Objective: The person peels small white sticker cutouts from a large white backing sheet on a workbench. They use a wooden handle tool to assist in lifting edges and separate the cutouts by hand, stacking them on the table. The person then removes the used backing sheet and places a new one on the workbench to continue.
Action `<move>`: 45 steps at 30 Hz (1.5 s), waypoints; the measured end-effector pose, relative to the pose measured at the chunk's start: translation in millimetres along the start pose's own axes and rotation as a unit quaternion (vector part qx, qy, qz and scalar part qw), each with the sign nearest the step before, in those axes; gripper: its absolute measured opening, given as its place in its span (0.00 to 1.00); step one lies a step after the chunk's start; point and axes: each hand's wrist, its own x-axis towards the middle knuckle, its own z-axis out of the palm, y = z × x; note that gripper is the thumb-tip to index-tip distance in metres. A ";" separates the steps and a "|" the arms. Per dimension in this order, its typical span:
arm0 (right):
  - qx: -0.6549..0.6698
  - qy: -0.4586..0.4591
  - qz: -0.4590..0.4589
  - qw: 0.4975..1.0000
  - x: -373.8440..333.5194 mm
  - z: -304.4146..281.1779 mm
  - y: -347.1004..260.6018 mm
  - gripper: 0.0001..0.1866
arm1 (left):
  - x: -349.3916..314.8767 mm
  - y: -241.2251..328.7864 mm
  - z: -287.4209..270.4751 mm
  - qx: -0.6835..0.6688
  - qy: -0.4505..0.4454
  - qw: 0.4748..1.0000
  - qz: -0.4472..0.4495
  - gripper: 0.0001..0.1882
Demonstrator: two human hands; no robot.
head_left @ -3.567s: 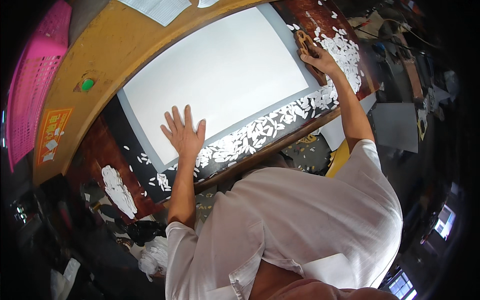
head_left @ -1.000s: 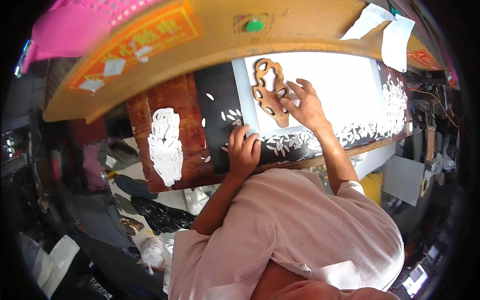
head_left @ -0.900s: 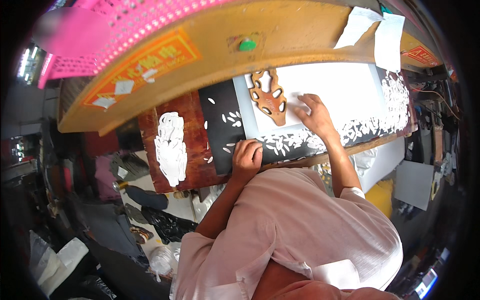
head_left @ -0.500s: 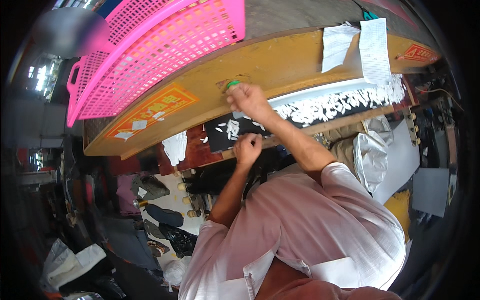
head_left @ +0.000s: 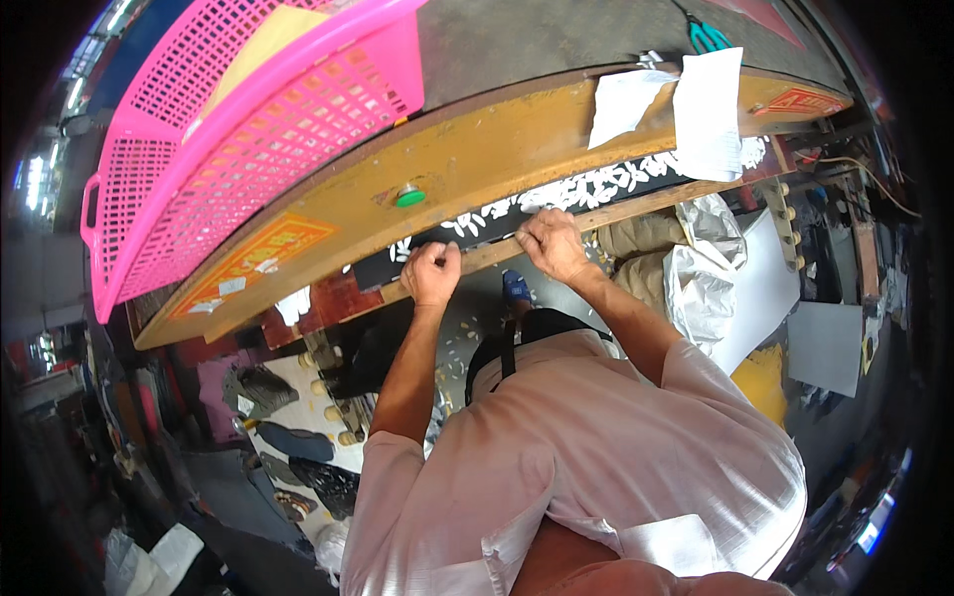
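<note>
A black sheet (head_left: pixel 376 267) strewn with small white pieces (head_left: pixel 606 185) lies in the long slot beneath the mustard-coloured machine beam (head_left: pixel 497 139). Both my hands are at its front edge, by the wooden rail (head_left: pixel 493 255). My left hand (head_left: pixel 431 274) is closed near the sheet's left part, thumb against curled fingers. Further right, my right hand (head_left: pixel 554 244) is also closed, its fingertips by the white pieces. Whatever either hand pinches is hidden. A round green push button (head_left: pixel 409 196) sits on the beam above my left hand.
A pink plastic basket (head_left: pixel 248 169) stands on top of the machine at left. Two paper sheets (head_left: pixel 708 114) hang over the beam; teal-handled scissors (head_left: pixel 708 38) lie behind them. Silvery sacks (head_left: pixel 701 273) stand below right. White gloves (head_left: pixel 293 306) hang at the left end.
My right hand has left the green button and come down to the sheet's front edge. The pale bar behind the white pieces no longer shows. The view has shifted.
</note>
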 end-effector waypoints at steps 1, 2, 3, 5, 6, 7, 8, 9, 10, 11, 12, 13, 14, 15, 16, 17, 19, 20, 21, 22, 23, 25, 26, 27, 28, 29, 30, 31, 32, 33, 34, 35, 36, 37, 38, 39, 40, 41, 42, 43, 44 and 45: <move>-0.007 0.007 -0.005 1.000 -0.6 1.9 -2.4 0.09 | -0.5 -0.1 -0.7 0.000 -0.005 1.000 -0.008 0.19; -0.011 0.012 -0.001 1.000 -0.6 3.1 -3.5 0.08 | -1.4 0.2 -0.6 0.008 -0.008 1.000 -0.018 0.19; -0.011 0.030 -0.014 0.999 -0.7 4.1 -4.1 0.08 | -2.4 -0.2 -0.6 0.011 -0.003 1.000 -0.014 0.19; -0.021 0.015 -0.007 1.000 -1.1 4.2 -4.1 0.09 | -4.6 -0.3 -0.1 0.021 0.014 1.000 -0.006 0.19; -0.009 0.029 -0.019 0.999 -1.3 3.9 -4.1 0.09 | -5.7 -0.5 -0.1 0.018 0.000 0.999 -0.026 0.19; -0.013 0.016 -0.010 1.000 -1.4 3.5 -3.7 0.10 | -6.8 -0.2 0.3 0.008 0.004 1.000 -0.028 0.19; -0.016 0.009 -0.003 1.000 -2.1 3.4 -4.3 0.10 | -8.4 0.1 0.2 0.008 0.005 1.000 -0.028 0.19; -0.016 0.013 -0.013 1.000 -2.7 3.2 -4.8 0.10 | -9.9 1.0 0.3 0.004 0.000 0.999 -0.053 0.19; -0.010 0.012 -0.007 1.000 -4.8 3.2 -6.2 0.10 | -12.4 2.0 -0.5 0.013 0.006 0.999 -0.050 0.19; -0.012 0.011 -0.001 1.000 -7.5 3.0 -7.9 0.10 | -14.5 3.0 -0.9 0.021 0.006 0.998 -0.051 0.20; -0.014 0.010 0.002 1.000 -12.4 2.4 -9.9 0.11 | -20.1 4.8 -2.3 0.016 0.011 0.999 -0.045 0.20; -0.017 0.015 0.005 1.000 -18.5 1.3 -12.4 0.11 | -25.6 6.2 -3.8 0.028 -0.004 0.998 -0.048 0.19; -0.006 0.011 0.008 1.000 -26.1 -1.6 -14.6 0.11 | -33.7 8.3 -5.7 0.015 0.011 0.999 -0.033 0.19; -0.005 -0.015 0.021 1.000 -36.7 -4.9 -18.1 0.11 | -44.7 10.8 -8.1 0.005 0.016 0.999 -0.029 0.19; -0.001 -0.028 0.030 0.999 -47.8 -9.9 -21.7 0.11 | -58.5 14.0 -11.3 -0.004 0.015 1.000 -0.019 0.18; 0.003 -0.042 0.036 0.998 -59.3 -16.1 -25.3 0.11 | -73.8 17.8 -14.4 -0.014 0.018 1.000 -0.008 0.18; 0.006 -0.091 0.037 0.995 -79.5 -32.4 -35.4 0.12 | -106.6 25.4 -24.1 -0.007 0.005 1.000 0.005 0.17; 0.085 -0.138 0.099 0.982 -84.7 -40.9 -40.8 0.13 | -121.8 30.4 -28.0 -0.018 -0.004 1.000 -0.011 0.16; 0.152 -0.195 0.183 0.952 -85.9 -48.9 -46.6 0.14 | -136.3 36.3 -31.7 -0.028 -0.009 0.999 -0.026 0.14; 0.140 -0.166 0.158 0.963 -84.0 -52.6 -53.7 0.16 | -147.6 43.4 -32.3 -0.104 0.013 0.993 -0.051 0.08; 0.113 -0.118 0.090 0.982 -75.9 -53.3 -60.2 0.21 | -154.7 47.0 -35.2 -0.089 0.008 0.996 -0.017 0.03; 0.074 -0.051 0.001 0.996 -53.8 -43.8 -74.1 0.26 | -163.6 54.6 -35.8 -0.059 0.062 0.994 0.072 0.08; 0.037 -0.053 -0.010 0.998 -46.1 -33.3 -83.1 0.30 | -168.4 57.8 -35.9 -0.053 0.060 0.993 0.082 0.13; -0.001 -0.049 -0.027 0.998 -37.8 -20.5 -91.2 0.34 | -171.6 59.9 -34.8 -0.022 0.044 0.995 0.092 0.15; 0.022 -0.103 -0.015 0.994 -33.2 -7.9 -98.8 0.40 | -177.7 61.3 -34.8 -0.016 0.042 0.992 0.118 0.16; -0.010 -0.125 -0.029 0.992 -40.2 6.5 -110.6 0.40 | -184.7 62.3 -34.0 -0.003 0.014 0.994 0.111 0.18; -0.089 -0.109 -0.052 0.989 -53.2 17.4 -122.4 0.39 | -194.8 64.4 -33.0 0.025 0.027 0.991 0.126 0.18; -0.176 -0.108 -0.067 0.976 -69.7 22.8 -131.1 0.37 | -207.8 65.6 -33.6 0.028 0.044 0.989 0.140 0.18; -0.143 -0.144 -0.034 0.979 -80.4 23.5 -134.2 0.36 | -221.2 67.3 -34.8 0.029 0.060 0.986 0.155 0.19; -0.116 -0.121 -0.046 0.985 -91.8 23.0 -137.6 0.35 | -235.3 69.4 -35.7 0.024 0.102 0.977 0.186 0.20; -0.104 -0.134 -0.040 0.985 -99.3 17.2 -136.9 0.34 | -242.8 71.8 -35.0 0.035 0.107 0.977 0.180 0.19; -0.087 -0.137 -0.046 0.986 -103.8 9.2 -133.6 0.32 | -251.3 75.2 -36.2 0.043 0.071 0.985 0.149 0.19; -0.006 -0.124 -0.049 0.991 -101.3 0.3 -127.4 0.32 | -256.3 78.7 -37.5 0.045 0.069 0.986 0.145 0.18; 0.095 -0.090 -0.081 0.988 -98.0 -12.3 -118.2 0.31 | -263.1 85.8 -41.4 0.056 0.027 0.991 0.115 0.18; 0.274 -0.133 -0.005 0.952 -90.9 -26.3 -105.8 0.33 | -263.0 90.8 -44.4 0.075 0.011 0.991 0.110 0.16; 0.384 -0.157 0.116 0.902 -96.8 -40.1 -97.3 0.37 | -267.4 100.5 -49.5 0.073 0.010 0.992 0.106 0.18; 0.396 -0.164 0.158 0.890 -99.7 -53.1 -88.8 0.37 | -269.1 109.9 -54.2 0.077 -0.019 0.993 0.087 0.20; 0.426 -0.144 0.160 0.879 -96.8 -60.8 -80.9 0.37 | -264.1 117.4 -55.0 0.076 -0.033 0.994 0.071 0.22; 0.468 -0.145 0.181 0.853 -95.5 -64.7 -76.2 0.37 | -259.8 124.7 -55.5 0.092 -0.061 0.993 0.048 0.31; 0.513 -0.128 0.196 0.826 -96.5 -67.5 -72.6 0.36 | -256.3 129.9 -55.0 0.084 -0.041 0.994 0.055 0.31; 0.539 -0.120 0.248 0.796 -95.5 -69.2 -69.7 0.36 | -249.3 132.9 -51.9 0.072 -0.033 0.996 0.046 0.32; 0.561 -0.108 0.216 0.792 -95.7 -70.7 -67.9 0.36 | -245.0 133.3 -49.1 0.056 -0.019 0.997 0.046 0.33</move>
